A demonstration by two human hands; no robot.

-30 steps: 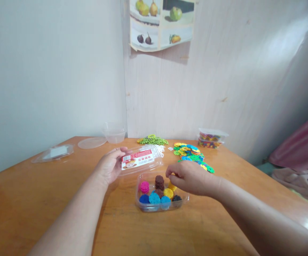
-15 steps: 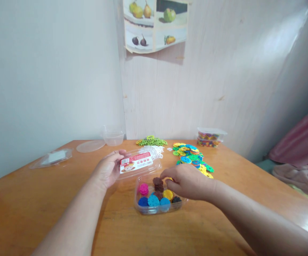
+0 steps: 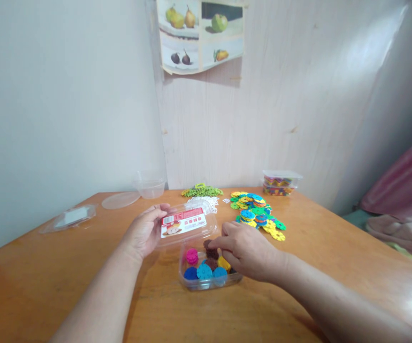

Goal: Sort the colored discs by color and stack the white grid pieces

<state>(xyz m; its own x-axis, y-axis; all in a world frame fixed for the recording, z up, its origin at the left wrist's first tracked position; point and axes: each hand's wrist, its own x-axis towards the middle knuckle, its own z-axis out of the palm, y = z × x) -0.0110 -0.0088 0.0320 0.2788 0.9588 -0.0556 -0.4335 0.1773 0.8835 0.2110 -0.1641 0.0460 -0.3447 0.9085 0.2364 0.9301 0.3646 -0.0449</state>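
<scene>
A clear plastic box (image 3: pixel 191 284) sits on the wooden table (image 3: pixel 48 286) in front of me. Inside it lie several coloured toy discs: pink (image 3: pixel 192 256), blue (image 3: pixel 204 271), brown (image 3: pixel 211 252), yellow. My left hand (image 3: pixel 145 231) holds the box's hinged clear lid (image 3: pixel 186 224), which carries a red and white label, tilted up and back. My right hand (image 3: pixel 245 250) reaches into the box from the right, its fingertips pinched at the brown discs and hiding the box's right part.
A loose pile of coloured discs (image 3: pixel 257 214) lies behind the box to the right. Green pieces (image 3: pixel 202 191), a filled clear box (image 3: pixel 280 183), an empty round tub (image 3: pixel 150 186), a round lid (image 3: pixel 120 200) and a flat clear lid (image 3: pixel 68 217) lie along the back. Pink fabric (image 3: pixel 402 200) lies right.
My right hand has moved left and down into the box, onto the brown discs. My left hand still holds the lid. The view has shifted slightly.
</scene>
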